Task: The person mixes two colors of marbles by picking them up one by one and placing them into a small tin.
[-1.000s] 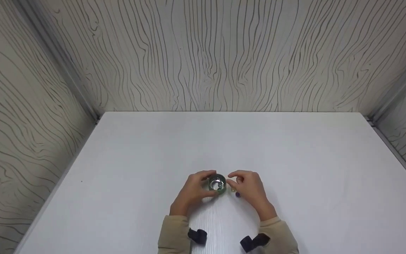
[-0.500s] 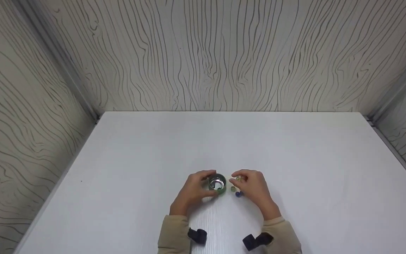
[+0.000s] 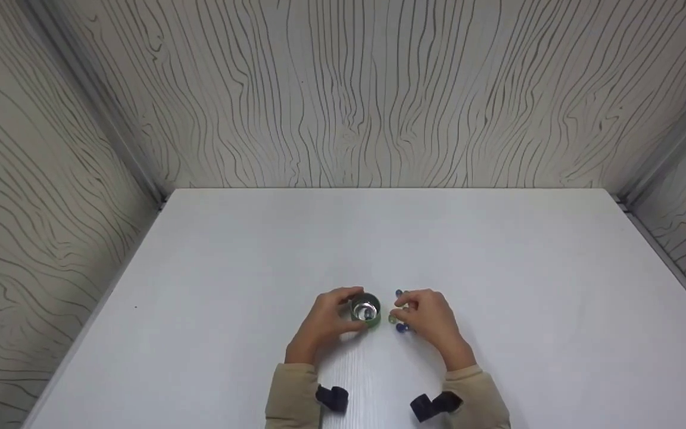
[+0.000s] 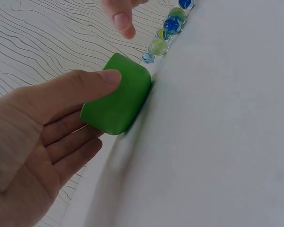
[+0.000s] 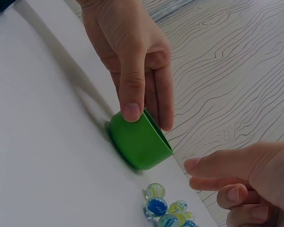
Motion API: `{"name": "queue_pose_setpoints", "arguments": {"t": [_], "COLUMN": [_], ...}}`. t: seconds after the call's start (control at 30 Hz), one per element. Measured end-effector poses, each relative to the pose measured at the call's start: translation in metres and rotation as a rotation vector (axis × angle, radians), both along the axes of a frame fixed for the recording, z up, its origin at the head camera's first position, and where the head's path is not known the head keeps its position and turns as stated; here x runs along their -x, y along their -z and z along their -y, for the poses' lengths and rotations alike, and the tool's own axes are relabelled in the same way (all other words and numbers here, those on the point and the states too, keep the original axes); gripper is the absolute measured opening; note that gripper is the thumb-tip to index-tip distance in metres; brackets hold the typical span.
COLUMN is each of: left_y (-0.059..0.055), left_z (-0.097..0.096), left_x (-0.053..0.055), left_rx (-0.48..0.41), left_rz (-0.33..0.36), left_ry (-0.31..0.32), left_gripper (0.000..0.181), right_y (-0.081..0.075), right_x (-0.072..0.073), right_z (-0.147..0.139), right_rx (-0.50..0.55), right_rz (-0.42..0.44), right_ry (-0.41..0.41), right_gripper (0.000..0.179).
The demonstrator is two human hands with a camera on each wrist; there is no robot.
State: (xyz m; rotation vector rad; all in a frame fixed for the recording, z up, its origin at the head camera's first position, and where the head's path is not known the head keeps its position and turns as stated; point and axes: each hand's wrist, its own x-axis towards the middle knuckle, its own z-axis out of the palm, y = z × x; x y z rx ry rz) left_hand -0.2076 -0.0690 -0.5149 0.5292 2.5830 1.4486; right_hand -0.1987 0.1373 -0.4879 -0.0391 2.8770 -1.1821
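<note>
My left hand (image 3: 322,319) grips a small green cup (image 4: 125,94) on the table, its thumb on the near wall and the other fingers round the far side. The cup stands upright with a shiny silvery inside, and a dark glassy shape shows at its bottom in the head view. To the right of it, my right hand (image 3: 432,316) hovers over a cluster of glass marbles. Its thumb and index finger point toward the cup with nothing seen between them; the other fingers bend inward. A blue marble (image 5: 157,207) and a clear yellow-streaked marble (image 5: 155,190) lie nearest the cup.
Several blue and yellow-green marbles lie close together on the white table (image 3: 230,256), partly under the right hand in the head view. Wood-grain patterned panels (image 3: 343,95) rise behind and beside the table. Black wrist cameras (image 3: 334,399) sit on both sleeves.
My right hand has drawn back slightly to the right from the cup's rim, uncovering more marbles. My left hand keeps its grip on the cup.
</note>
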Motion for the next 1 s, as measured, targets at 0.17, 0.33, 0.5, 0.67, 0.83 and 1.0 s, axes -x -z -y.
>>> {"name": "queue_pose_setpoints", "arguments": {"t": [0.17,0.33,0.5,0.67,0.83,1.0], "left_y": [0.0002,0.0014,0.0021,0.0005,0.0003,0.0002], "left_z": [0.0,0.0002,0.0002,-0.0006,-0.0007,-0.0005], "left_x": [0.0,0.0005,0.0005,0.0,0.0001,0.0], "left_rx": [0.003,0.006,0.005,-0.002,0.004,0.006], "left_rz": [0.015,0.01,0.002,0.032,0.013,0.008], "left_ry": [-0.015,-0.013,-0.009,-0.025,-0.016,-0.013], "left_gripper": [0.063,0.063,0.063,0.063,0.063,0.063], "right_y": [0.0011,0.0008,0.0016,0.0034,0.0049,0.0063], "right_x": [-0.0013,-0.0019,-0.0023,-0.0027,-0.0025,-0.0024], "right_z": [0.0009,0.002,0.0032,0.0037,0.004,0.0041], "right_rx": [-0.03,-0.057,-0.08,-0.089,-0.092,-0.098], "right_rz": [0.014,0.026,0.034,0.035,0.039,0.048], "right_ry": [0.001,-0.003,-0.016,-0.018,-0.019,-0.014], "right_gripper": [0.013,0.013,0.016,0.017,0.018,0.017]}}
